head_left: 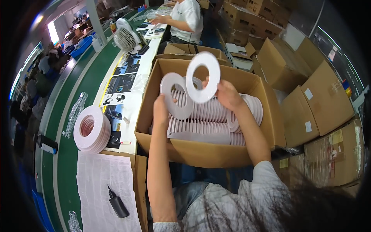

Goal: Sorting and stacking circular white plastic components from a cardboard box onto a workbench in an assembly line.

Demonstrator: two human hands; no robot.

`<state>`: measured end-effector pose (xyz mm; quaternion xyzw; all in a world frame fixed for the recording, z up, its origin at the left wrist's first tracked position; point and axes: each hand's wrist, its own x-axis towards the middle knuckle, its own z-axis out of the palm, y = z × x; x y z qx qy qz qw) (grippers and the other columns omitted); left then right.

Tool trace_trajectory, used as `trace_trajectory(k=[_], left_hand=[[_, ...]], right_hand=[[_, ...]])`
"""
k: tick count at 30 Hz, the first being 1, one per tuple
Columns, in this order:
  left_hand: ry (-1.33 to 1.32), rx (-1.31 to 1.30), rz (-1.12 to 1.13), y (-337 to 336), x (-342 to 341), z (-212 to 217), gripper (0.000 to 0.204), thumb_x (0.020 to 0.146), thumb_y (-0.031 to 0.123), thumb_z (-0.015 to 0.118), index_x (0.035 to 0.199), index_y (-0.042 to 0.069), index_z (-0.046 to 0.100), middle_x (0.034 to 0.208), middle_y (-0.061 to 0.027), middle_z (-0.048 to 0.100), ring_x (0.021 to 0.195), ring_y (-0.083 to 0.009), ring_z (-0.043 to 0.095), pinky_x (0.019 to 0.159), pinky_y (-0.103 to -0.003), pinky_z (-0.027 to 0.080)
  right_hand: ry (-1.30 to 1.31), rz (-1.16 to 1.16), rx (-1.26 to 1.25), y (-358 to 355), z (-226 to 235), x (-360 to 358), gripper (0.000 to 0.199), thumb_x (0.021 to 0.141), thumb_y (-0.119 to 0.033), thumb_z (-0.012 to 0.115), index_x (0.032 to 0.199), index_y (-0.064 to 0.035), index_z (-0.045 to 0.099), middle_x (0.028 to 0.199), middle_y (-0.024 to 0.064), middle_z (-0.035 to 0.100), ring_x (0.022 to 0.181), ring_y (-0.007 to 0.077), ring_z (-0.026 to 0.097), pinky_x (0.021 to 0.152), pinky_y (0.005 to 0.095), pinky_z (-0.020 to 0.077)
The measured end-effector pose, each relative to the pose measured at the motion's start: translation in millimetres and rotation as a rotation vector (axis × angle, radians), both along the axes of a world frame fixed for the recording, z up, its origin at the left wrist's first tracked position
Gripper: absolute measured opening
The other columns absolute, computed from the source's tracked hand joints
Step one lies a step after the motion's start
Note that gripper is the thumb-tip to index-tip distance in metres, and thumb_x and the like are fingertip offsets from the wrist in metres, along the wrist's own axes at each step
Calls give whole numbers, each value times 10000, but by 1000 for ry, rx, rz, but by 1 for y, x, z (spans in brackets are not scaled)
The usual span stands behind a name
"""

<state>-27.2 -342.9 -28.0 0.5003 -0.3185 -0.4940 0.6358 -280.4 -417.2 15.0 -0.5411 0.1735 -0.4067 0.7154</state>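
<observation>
My left hand (161, 110) holds a flat white ring (172, 96) upright over an open cardboard box (201, 152). My right hand (228, 94) grips a second, larger-looking white ring (203, 77) by its lower edge, raised a little above the first and overlapping it. The box is filled with rows of the same white rings (210, 116) standing on edge. Both forearms reach forward from the lower edge of the picture.
A stack of pinkish-white rings (92, 128) lies on the green bench (65, 166) at left, near a printed sheet (102, 185), a small black bottle (118, 204) and a white fan (125, 36). Another person (185, 19) works farther along. Cardboard boxes (309, 104) pile up at right.
</observation>
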Motion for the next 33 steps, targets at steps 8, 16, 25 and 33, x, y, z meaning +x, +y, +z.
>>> trace_trajectory(k=[8, 16, 25, 33], left_hand=[[-58, 100, -52, -2, -6, 9, 524, 965, 467, 414, 988, -10, 632, 739, -109, 666, 691, -199, 607, 711, -336, 473], [-130, 166, -180, 5, 1, 11, 496, 956, 459, 453, 954, 6, 656, 748, -111, 673, 678, -181, 600, 700, -331, 461], [244, -83, -582, 10, -12, 26, 683, 936, 566, 444, 1267, -29, 495, 977, -175, 684, 953, -229, 656, 891, -370, 503], [-476, 151, -394, -3, -19, 11, 211, 881, 174, 647, 912, -34, 660, 792, -106, 691, 731, -153, 648, 712, -280, 504]], right_hand=[[300, -338, -100, 9, -3, 15, 317, 885, -195, 661, 1117, 10, 593, 925, 38, 647, 900, 107, 608, 851, 274, 467], [319, -311, -83, 3, -22, 15, 241, 892, -202, 636, 1010, 7, 650, 842, 28, 636, 774, 88, 567, 747, 248, 445], [425, -354, -191, 9, -21, 9, 410, 810, -86, 728, 1176, 37, 589, 928, 32, 642, 846, 98, 593, 768, 256, 480], [346, -293, -127, 7, -30, 14, 451, 748, -29, 751, 1160, 36, 581, 879, 32, 629, 815, 117, 603, 759, 260, 493]])
